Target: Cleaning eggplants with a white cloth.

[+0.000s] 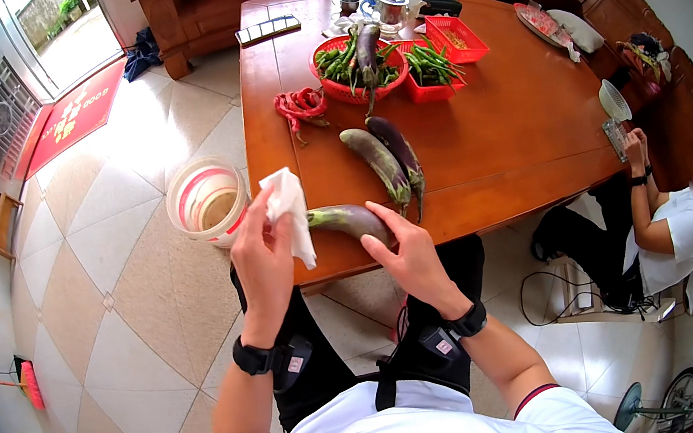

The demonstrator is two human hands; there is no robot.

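A purple-green eggplant (348,219) lies across the near left corner of the wooden table. My right hand (412,257) rests on its right end, thumb and fingers around it. In my left hand (264,251), held at the eggplant's left end, is a white tissue (290,211) that hangs down past the table's edge. Just beyond my right hand lie two more eggplants side by side, a paler one (376,161) and a dark one (395,153).
A red basket (334,91) of green peppers with an eggplant on top stands farther back, beside red trays (464,43) and red chilies (301,108). On the left is a plastic bucket (181,207). Another person (681,234) sits at right, hands near a grater (615,139).
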